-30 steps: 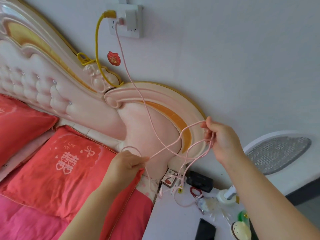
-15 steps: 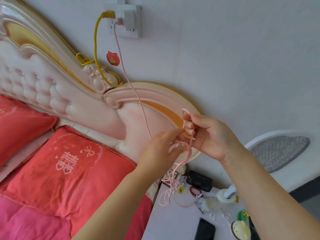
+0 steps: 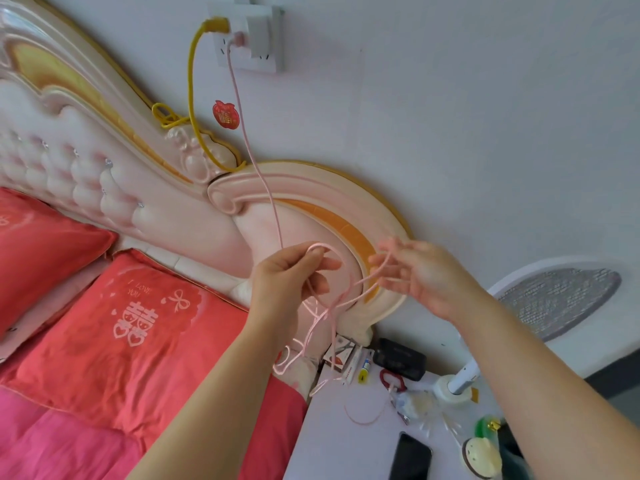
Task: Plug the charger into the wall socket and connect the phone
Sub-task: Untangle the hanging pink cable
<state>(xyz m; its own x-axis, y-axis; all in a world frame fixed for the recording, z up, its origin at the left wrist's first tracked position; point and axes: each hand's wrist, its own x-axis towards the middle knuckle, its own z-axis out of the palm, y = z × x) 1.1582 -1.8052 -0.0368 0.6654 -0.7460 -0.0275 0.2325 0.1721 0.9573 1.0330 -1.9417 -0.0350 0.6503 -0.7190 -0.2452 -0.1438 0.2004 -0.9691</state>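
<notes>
Well above the table (image 3: 330, 441) edge, the left hand (image 3: 294, 277) is pinching a cable (image 3: 257, 168) loop while the right hand (image 3: 427, 277), fingers slack, is carrying strands.

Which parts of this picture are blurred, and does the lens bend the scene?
Head view: the right hand is blurred by motion at its fingers, and the pink cable smears near them; the left hand is sharper. Head view: the wide lens tilts the wall socket. The light is soft, without glare.
</notes>
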